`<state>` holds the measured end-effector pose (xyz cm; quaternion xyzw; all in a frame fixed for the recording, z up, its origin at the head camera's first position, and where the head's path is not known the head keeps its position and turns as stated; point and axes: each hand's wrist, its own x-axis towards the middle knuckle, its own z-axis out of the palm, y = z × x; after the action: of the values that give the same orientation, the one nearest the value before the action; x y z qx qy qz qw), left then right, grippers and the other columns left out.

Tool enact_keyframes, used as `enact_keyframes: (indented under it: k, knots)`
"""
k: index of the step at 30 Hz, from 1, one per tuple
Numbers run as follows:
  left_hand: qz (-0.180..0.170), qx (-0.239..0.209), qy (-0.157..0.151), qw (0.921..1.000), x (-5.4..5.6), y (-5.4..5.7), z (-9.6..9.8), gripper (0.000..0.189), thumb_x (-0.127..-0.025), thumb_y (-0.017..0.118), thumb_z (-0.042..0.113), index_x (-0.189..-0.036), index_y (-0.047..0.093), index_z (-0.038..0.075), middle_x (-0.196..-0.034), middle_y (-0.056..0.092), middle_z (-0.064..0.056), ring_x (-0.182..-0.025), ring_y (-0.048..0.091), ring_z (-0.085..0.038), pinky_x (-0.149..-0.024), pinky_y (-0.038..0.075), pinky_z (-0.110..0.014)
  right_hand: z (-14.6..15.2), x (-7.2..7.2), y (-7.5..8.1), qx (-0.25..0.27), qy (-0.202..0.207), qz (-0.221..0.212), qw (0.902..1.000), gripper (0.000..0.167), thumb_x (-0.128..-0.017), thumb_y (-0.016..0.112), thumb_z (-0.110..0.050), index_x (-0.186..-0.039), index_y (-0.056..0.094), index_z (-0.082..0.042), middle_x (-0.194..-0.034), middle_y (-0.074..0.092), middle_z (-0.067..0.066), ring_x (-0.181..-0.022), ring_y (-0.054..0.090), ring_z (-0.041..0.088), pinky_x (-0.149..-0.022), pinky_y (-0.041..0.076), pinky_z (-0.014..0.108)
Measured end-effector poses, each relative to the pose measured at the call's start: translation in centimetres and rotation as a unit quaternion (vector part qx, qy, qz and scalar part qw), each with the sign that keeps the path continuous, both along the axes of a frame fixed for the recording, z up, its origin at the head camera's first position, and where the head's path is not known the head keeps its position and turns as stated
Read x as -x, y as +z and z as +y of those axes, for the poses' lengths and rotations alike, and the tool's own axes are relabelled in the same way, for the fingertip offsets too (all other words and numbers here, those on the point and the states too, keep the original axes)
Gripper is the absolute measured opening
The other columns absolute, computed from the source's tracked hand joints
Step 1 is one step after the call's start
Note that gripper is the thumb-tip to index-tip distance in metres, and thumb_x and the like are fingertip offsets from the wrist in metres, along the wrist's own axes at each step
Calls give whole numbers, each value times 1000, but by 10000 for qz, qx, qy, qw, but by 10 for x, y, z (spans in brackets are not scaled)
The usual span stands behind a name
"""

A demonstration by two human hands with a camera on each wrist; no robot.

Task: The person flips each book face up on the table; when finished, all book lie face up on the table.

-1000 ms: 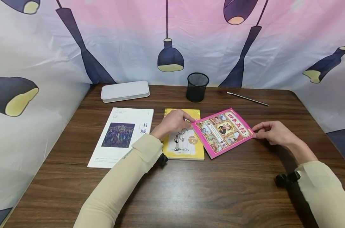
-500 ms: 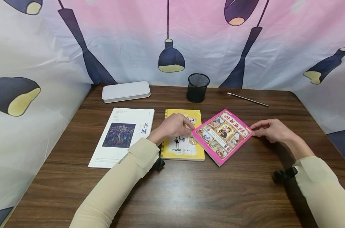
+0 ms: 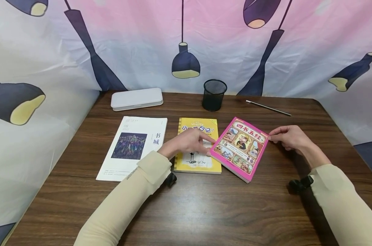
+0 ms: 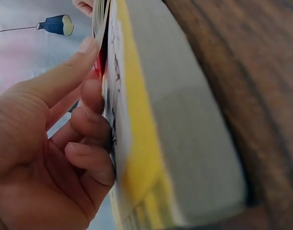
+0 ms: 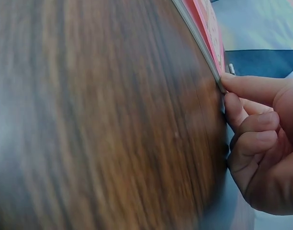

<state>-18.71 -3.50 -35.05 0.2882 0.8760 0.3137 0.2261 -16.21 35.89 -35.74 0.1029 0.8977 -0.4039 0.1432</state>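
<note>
A pink-bordered picture book (image 3: 241,147) lies tilted on the wooden table (image 3: 186,212), its left corner overlapping a yellow book (image 3: 201,167). My left hand (image 3: 190,140) reaches over the yellow book and pinches the pink book's left corner between thumb and index finger. In the left wrist view, that hand's lower fingers (image 4: 91,163) are curled against the yellow cover. With thumb and index finger, my right hand (image 3: 291,138) pinches the pink book's upper right corner. The right wrist view shows the thumb at the edge of the pink book (image 5: 204,33), other fingers curled below.
A white magazine (image 3: 133,150) lies left of the yellow book. Along the back of the table are a white case (image 3: 137,99), a black mesh pen holder (image 3: 214,95) and a thin pencil (image 3: 268,108). A lamp-print cloth (image 3: 143,44) hangs behind.
The pink book has turned clockwise, its lower corner swinging right and toward the person. My right hand has moved slightly up and left with its corner; my left hand has moved slightly down.
</note>
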Motion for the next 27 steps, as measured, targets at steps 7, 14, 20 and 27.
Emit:
enact_keyframes:
  k: [7,14,20,27]
  knots:
    - [-171,448,-389,9981,1,4,6,70,-87,89,34,-151,61,34,-107,65,-9,-82,52,-18,-73,42,-30,-8,3,-1,58,-248,122,9996,38,-102,71,-26,-124,69,4,-71,60,-6,-55,45,10,-54,44,30]
    - [-49,838,-666,9942,-4,5,15,89,-84,90,42,-161,46,33,-168,43,-3,-149,44,-25,-120,40,-48,-11,3,-2,38,-228,265,9994,43,-102,70,-27,-131,67,5,-75,64,-6,-56,46,11,-54,45,30]
    - [243,1009,-780,9915,-11,4,23,99,-84,89,49,-166,37,29,-169,42,-3,-147,46,-22,-121,41,-44,-9,3,-1,-14,282,143,9995,65,-98,77,-38,-148,57,-1,-78,65,-2,-54,44,11,-53,44,30]
    - [639,1290,-795,9864,-19,1,34,106,-82,85,60,-168,32,26,-163,50,-1,-131,55,-20,-108,49,-41,-6,4,3,-123,997,-60,9949,88,-92,83,-36,-161,39,-5,-69,61,1,-50,43,12,-49,42,30]
